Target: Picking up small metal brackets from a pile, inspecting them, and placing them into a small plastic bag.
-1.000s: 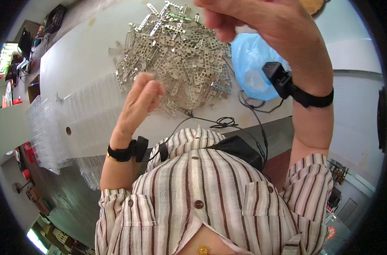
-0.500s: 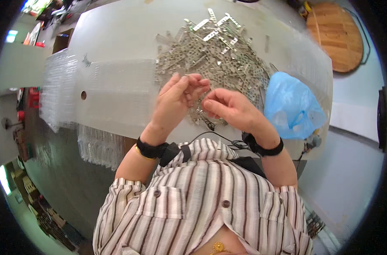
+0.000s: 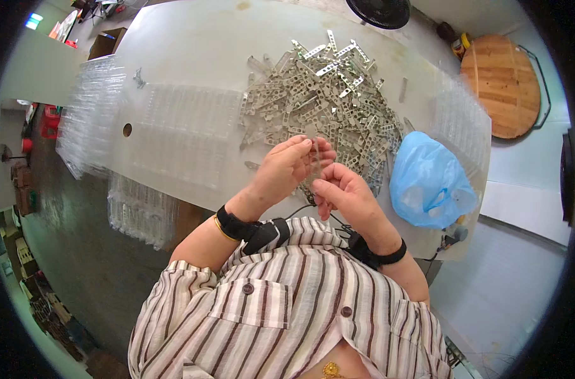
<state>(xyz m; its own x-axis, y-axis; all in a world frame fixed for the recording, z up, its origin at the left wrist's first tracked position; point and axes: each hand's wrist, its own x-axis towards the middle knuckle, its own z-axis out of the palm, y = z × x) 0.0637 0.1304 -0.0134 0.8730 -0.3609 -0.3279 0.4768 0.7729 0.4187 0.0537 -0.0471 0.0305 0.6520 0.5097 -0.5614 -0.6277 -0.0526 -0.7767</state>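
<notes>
A heap of perforated metal strips (image 3: 300, 95) lies on the white table, at its near edge partly hidden by my hands. My left hand (image 3: 287, 167) is closed, its thumb and fingers on a thin greyish strip (image 3: 317, 151) that stands nearly upright between my hands. Just right of it and a little nearer to me, my right hand (image 3: 349, 194) is closed in a pinch by the lower end of that strip. My fingers cover what this pinch holds.
Right of the heap sits a blue plastic bag (image 3: 431, 180). Clear plastic trays (image 3: 189, 120) lie left of the heap, with stacked trays (image 3: 88, 117) farther left. The table (image 3: 192, 38) has a round hole (image 3: 127, 130). A black fan (image 3: 379, 11) stands beyond the far edge.
The view has shifted, so the table and heap sit differently in the picture. My hands have come closer together, and a thin strip now shows between them.
</notes>
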